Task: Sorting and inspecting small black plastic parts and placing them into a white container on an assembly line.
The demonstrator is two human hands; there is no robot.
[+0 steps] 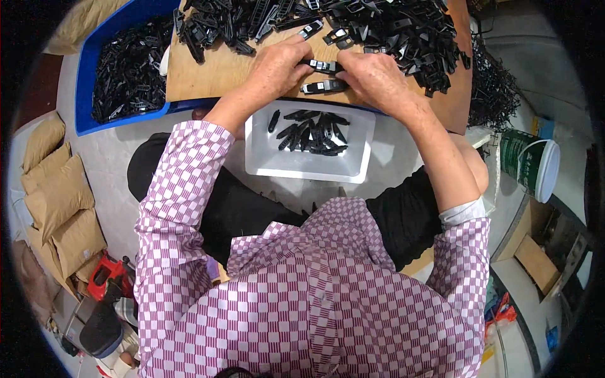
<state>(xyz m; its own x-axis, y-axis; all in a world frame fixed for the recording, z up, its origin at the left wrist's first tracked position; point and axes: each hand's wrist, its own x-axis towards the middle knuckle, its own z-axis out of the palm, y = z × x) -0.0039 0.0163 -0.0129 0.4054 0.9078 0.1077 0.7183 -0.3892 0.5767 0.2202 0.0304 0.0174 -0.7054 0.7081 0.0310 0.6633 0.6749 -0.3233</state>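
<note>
At the near edge of the wooden tabletop (211, 69), a small black plastic part (323, 65) with a silvery middle lies between my hands. My left hand (282, 63) pinches its left end, and my right hand (376, 77) grips the right end. A similar black part (321, 87) rests just below, close to my right fingers. Beyond my left fingertips sits another such part (310, 29). Heaps of loose black plastic pieces (403, 31) cover the far side of the tabletop.
Below the table edge stands a white tray (252, 154) holding several black pieces. A blue bin (85, 94) full of black parts is at left. Dark thin pieces (495, 85) pile up at right, near a green bucket (529, 160). Brown packages (66, 195) are stacked at far left.
</note>
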